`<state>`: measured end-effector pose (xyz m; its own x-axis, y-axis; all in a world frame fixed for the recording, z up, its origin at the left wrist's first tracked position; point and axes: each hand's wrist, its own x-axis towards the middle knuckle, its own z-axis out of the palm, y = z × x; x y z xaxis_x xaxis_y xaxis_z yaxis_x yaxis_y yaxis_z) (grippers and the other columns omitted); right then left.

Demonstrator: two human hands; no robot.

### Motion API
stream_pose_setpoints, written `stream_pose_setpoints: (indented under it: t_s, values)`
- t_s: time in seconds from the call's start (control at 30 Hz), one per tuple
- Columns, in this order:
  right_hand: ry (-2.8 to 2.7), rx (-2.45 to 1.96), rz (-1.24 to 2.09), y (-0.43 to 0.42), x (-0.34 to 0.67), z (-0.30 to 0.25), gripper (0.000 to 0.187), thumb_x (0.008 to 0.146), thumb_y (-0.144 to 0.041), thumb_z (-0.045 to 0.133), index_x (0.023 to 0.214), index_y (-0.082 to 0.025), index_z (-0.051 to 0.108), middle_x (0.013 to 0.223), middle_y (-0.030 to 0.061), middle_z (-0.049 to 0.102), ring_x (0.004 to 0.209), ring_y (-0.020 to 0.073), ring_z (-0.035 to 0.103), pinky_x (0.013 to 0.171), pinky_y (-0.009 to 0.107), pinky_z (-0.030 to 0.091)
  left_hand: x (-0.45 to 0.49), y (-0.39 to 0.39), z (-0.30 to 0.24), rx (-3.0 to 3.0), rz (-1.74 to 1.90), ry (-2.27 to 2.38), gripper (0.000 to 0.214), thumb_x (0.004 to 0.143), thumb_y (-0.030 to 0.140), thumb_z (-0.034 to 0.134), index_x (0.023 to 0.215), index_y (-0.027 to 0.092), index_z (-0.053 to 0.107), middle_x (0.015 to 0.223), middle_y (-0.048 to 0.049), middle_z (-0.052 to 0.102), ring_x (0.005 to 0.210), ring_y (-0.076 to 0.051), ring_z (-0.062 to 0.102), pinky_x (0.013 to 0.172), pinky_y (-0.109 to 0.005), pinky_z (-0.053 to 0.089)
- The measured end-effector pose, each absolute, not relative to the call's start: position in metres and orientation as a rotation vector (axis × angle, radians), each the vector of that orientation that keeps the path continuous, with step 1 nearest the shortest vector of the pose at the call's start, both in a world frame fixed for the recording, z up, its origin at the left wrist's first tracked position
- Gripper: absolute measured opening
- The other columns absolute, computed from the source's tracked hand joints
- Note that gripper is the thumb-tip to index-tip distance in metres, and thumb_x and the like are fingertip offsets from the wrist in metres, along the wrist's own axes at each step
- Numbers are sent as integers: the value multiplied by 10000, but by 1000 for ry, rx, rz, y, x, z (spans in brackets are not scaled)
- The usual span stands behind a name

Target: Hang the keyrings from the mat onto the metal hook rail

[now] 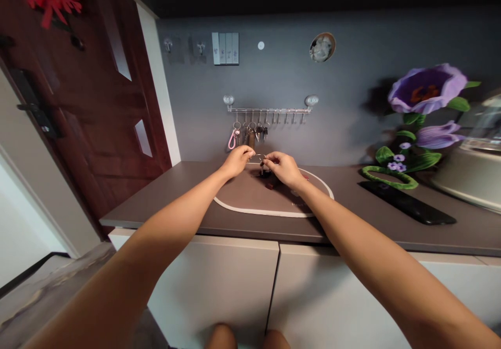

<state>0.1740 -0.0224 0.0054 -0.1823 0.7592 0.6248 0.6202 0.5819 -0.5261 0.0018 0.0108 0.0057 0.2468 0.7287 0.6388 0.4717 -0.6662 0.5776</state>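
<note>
Both my arms reach forward over a brown oval mat (250,197) with a white rim on the dark countertop. My left hand (237,161) and my right hand (285,168) are closed in pinches on a small metal key ring (260,157) held between them, just above the mat. A dark key or fob (265,171) hangs from the ring, and a small red piece (271,184) lies on the mat under it. Behind my hands, a wall rail of hooks (270,110) carries several keys and a pink clip (232,139).
A dark phone (407,208) lies on the counter to the right, beside purple artificial flowers (425,91) with a green loop. A pale container (465,177) stands at far right. A brown door (90,88) is on the left; white cabinet doors (250,286) lie below the counter.
</note>
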Motion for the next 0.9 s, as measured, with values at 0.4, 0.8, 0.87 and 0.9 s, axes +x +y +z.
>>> stream_pose_setpoints:
  t_s: [0.4,0.8,0.87,0.9]
  values:
    - [-1705,-1016,368,-5,181,-1,210,708,-363,546,724,-163,607,699,15,621,636,125,532,636,247,392,4,11,0,2265,1377,1076,191,820,242,398,804,135,555,683,10,544,626,-96,492,623,-211,392]
    - [-1617,-902,587,-3,180,-2,252,691,-411,540,724,-161,546,666,-8,545,622,108,482,626,242,385,15,2,-6,2558,1159,1023,160,802,217,453,794,142,594,747,-11,609,683,-119,527,653,-220,386]
    - [-1624,-910,585,-2,180,-3,254,698,-415,529,724,-162,539,645,-13,533,596,102,467,603,237,382,16,0,-7,2624,1121,1009,181,808,219,451,776,143,612,761,-22,625,703,-128,541,664,-224,387]
    - [-1624,-918,575,-2,180,-4,255,702,-415,525,729,-162,538,640,-14,531,589,100,462,595,234,381,16,0,-7,2652,1112,1006,192,811,221,448,776,144,621,772,-28,633,716,-132,547,672,-227,388]
